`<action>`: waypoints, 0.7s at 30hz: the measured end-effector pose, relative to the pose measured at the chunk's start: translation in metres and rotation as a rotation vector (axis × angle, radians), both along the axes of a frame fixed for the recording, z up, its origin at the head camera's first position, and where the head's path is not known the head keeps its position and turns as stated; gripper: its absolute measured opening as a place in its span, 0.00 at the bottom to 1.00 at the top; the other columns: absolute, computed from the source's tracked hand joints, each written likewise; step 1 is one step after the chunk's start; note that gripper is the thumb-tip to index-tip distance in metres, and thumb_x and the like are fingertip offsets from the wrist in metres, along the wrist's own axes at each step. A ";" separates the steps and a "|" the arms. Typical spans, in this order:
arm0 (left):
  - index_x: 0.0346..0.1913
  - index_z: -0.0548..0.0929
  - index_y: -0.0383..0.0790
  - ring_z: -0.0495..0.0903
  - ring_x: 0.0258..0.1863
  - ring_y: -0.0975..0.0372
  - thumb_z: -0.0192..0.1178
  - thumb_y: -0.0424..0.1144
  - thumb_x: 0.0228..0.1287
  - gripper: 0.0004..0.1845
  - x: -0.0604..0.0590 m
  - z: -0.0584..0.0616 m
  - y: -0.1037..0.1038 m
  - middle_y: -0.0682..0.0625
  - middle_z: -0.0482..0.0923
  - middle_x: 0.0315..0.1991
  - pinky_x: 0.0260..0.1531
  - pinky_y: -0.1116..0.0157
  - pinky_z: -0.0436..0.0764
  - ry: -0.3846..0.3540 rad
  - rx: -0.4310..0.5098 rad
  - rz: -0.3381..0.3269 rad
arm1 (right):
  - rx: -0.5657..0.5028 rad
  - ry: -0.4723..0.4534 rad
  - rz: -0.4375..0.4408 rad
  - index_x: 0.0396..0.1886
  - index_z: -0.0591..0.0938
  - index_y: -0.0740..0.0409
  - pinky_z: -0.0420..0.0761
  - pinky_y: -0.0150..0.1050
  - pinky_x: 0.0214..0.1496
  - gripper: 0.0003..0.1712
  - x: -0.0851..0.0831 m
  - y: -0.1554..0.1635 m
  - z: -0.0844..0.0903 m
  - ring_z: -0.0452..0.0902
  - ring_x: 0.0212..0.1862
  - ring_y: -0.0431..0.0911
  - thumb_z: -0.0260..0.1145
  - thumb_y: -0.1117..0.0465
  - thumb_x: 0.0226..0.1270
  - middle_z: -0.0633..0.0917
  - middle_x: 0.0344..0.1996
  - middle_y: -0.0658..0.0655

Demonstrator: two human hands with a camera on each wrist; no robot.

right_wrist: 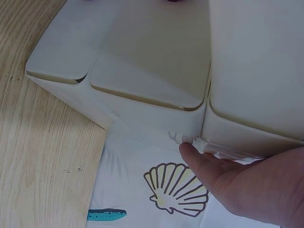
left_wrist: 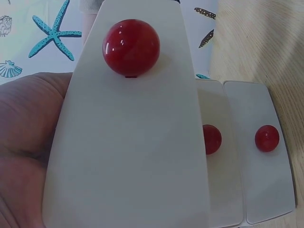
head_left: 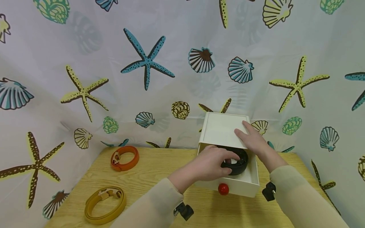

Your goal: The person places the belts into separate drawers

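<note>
A small white chest of drawers (head_left: 222,128) stands at the back right of the table, its top drawer (head_left: 242,187) pulled out by a red knob (head_left: 223,189) side. Inside that drawer lies a coiled black belt (head_left: 243,166). My left hand (head_left: 209,161) reaches over the drawer's left side and grips the belt, fingertips in the coil and thumb at its near edge. My right hand (head_left: 253,139) rests on the chest's top right edge, fingers extended. In the left wrist view the drawer front (left_wrist: 128,156) hides the belt.
On the table's left lie a coiled orange belt (head_left: 135,160) and a coiled mustard-yellow belt (head_left: 122,205). Lower drawers (left_wrist: 263,185) with red knobs are closed. A curtain (head_left: 171,41) printed with shells and starfish hangs behind the wooden table (head_left: 154,171).
</note>
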State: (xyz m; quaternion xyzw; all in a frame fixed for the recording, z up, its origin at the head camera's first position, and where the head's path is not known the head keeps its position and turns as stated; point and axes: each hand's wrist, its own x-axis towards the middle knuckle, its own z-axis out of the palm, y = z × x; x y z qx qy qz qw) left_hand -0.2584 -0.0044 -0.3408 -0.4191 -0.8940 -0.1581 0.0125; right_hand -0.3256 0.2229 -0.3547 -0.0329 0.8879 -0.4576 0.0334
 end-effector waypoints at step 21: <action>0.65 0.90 0.50 0.82 0.41 0.70 0.75 0.37 0.72 0.20 -0.001 -0.002 0.002 0.60 0.88 0.42 0.54 0.64 0.78 -0.026 0.005 0.018 | -0.004 -0.003 -0.001 0.93 0.41 0.55 0.49 0.73 0.83 0.49 0.001 0.000 0.000 0.39 0.88 0.70 0.51 0.38 0.91 0.43 0.89 0.70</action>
